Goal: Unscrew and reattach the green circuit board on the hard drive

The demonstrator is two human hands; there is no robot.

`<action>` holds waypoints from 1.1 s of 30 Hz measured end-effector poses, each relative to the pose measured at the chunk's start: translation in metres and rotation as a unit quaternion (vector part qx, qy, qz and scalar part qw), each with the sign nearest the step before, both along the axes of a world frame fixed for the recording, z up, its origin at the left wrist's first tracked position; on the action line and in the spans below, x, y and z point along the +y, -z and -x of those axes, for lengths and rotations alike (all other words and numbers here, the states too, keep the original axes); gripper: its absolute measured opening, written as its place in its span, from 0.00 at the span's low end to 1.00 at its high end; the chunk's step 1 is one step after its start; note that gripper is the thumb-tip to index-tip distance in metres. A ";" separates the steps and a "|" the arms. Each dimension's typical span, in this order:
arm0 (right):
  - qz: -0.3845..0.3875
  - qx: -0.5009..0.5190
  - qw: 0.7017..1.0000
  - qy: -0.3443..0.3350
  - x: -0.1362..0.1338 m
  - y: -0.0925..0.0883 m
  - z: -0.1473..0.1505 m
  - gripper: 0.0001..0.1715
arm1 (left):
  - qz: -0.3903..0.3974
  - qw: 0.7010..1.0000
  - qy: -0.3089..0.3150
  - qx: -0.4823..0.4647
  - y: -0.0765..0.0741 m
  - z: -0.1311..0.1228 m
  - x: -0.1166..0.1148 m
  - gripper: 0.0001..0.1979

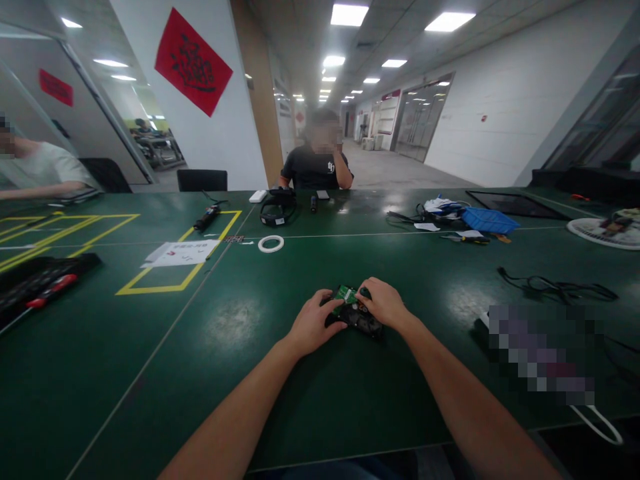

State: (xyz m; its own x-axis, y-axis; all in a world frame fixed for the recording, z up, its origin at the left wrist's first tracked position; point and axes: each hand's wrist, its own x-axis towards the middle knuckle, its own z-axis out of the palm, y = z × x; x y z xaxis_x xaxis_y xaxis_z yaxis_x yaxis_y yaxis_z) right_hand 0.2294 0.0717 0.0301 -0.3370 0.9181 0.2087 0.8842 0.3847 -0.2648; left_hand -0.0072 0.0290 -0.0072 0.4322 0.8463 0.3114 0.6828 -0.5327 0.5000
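A small black device with a green circuit board [356, 312] lies on the dark green table [240, 347] in front of me. My left hand [313, 321] grips its left side with curled fingers. On the right side, my right hand [384, 302] rests over it, its fingers bent down on the board's far edge. Both hands hide much of the device.
A white tape ring [271, 244] and a paper sheet [181, 253] inside yellow floor-style markings lie further out. A blue tray [489, 219], black cables [555, 288], a red-handled tool [51, 291] at left. A person sits across the table; another at far left.
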 end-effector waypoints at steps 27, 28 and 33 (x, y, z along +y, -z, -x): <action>-0.005 0.025 1.000 -0.005 -0.001 -0.002 -0.002 0.11 | -0.003 1.000 0.004 -0.001 0.000 -0.001 0.000 0.28; -0.006 0.034 0.999 -0.007 0.000 -0.002 -0.003 0.11 | -0.003 1.000 0.003 -0.001 0.000 -0.001 0.000 0.28; -0.071 0.127 0.989 0.018 0.005 -0.009 -0.014 0.12 | -0.005 1.000 0.004 0.005 -0.001 -0.001 0.000 0.27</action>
State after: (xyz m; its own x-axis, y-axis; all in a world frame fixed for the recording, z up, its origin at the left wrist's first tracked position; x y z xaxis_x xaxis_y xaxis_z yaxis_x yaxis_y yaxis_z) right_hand 0.2433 0.0764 0.0389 -0.2249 0.8839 0.4101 0.8093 0.4039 -0.4265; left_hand -0.0057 0.0285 -0.0059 0.4420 0.8399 0.3151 0.6831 -0.5428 0.4886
